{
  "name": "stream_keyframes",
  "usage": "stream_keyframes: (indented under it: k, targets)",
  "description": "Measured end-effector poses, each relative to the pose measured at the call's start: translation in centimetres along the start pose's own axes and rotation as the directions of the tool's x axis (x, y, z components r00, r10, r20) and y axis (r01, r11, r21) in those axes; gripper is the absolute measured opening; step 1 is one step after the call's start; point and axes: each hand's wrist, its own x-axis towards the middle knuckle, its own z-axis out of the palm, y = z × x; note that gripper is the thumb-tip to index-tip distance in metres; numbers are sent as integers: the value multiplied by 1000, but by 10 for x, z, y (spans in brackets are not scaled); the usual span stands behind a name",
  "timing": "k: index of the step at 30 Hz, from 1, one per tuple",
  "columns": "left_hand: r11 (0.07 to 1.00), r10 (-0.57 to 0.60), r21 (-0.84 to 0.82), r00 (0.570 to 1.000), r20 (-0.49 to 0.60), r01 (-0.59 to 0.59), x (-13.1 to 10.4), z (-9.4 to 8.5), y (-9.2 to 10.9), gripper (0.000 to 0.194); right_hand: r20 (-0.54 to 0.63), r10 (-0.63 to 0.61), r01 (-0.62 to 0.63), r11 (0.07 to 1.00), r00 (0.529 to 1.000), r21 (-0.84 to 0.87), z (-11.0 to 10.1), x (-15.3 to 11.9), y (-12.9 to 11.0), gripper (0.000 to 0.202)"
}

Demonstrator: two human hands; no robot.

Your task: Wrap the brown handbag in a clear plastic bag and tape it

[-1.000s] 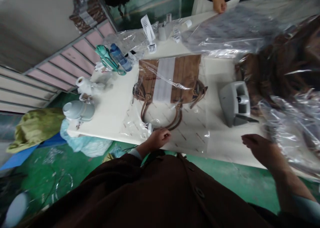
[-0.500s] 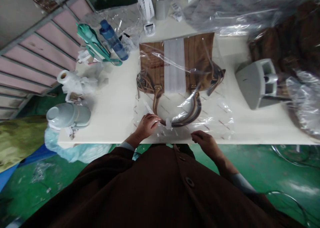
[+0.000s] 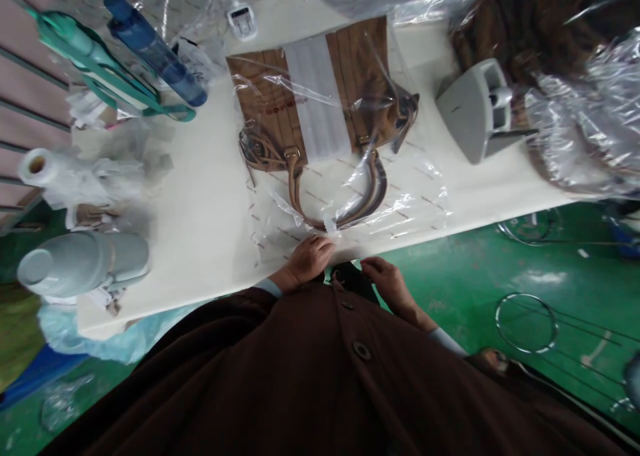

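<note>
— Reporting hand positions first: where are they relative to the bag?

— Both sit at the near edge of the table (image 3: 210, 203). My left hand (image 3: 307, 261) rests on the near end of the clear plastic bag (image 3: 400, 196), fingers curled down and pinching the film just below the handles. My right hand (image 3: 385, 279) is just beside it, slightly off the table edge, also at the plastic's near end; I cannot tell whether it grips the film or only touches it, since the fingers are partly hidden.

— Location of the handbag?

— The brown handbag (image 3: 270, 99) lies flat inside the plastic, beyond both hands, toward the far side of the table. Its two looped handles (image 3: 373, 189) point back toward me and end just short of my left fingertips. A white strip (image 3: 317, 99) runs across the bag's middle.

— Surrounding items?

— To the left: a blue bottle (image 3: 155, 49), a teal bottle (image 3: 80, 43), a roll of film (image 3: 37, 166) and a pale flask (image 3: 83, 263) lying on its side. To the right, well apart from my hands: a grey tape dispenser (image 3: 473, 113) and a heap of bagged goods (image 3: 585, 109).
</note>
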Motion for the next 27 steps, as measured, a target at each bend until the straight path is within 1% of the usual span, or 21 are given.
stream_keyframes:
  k: [3,5,7,11,14,17,21,24,27]
  targets:
    - [1000,-29,7,999,39,28,5,0,2,20,12,49,-49,999,999,1,1,-11,11,33]
    - [998,-51,24,995,80,50,11,-3,5,19,21,55,-56,998,998,6,2,-15,14,32]
    - [995,-76,73,987,143,66,18,-6,10,15,19,36,-37,999,999,35,2,-16,16,31]
    - [982,-111,180,955,274,63,31,-12,18,10,12,-17,15,993,1000,118,2,-10,22,28]
    - [975,-118,218,939,323,47,36,-13,19,10,6,-38,36,986,999,162,2,-6,28,28]
    - [967,-105,252,940,324,21,36,-13,19,13,3,-46,44,983,999,179,3,-8,29,29]
    - [950,-108,313,954,281,15,36,-9,19,18,5,-33,32,981,999,194,5,-14,23,30]
    - [955,-85,298,965,247,8,34,-6,15,14,-2,-40,40,973,999,227,9,-14,17,31]
    - [968,-72,250,979,192,22,30,-1,9,11,-28,-64,69,962,998,265,17,-8,5,30]
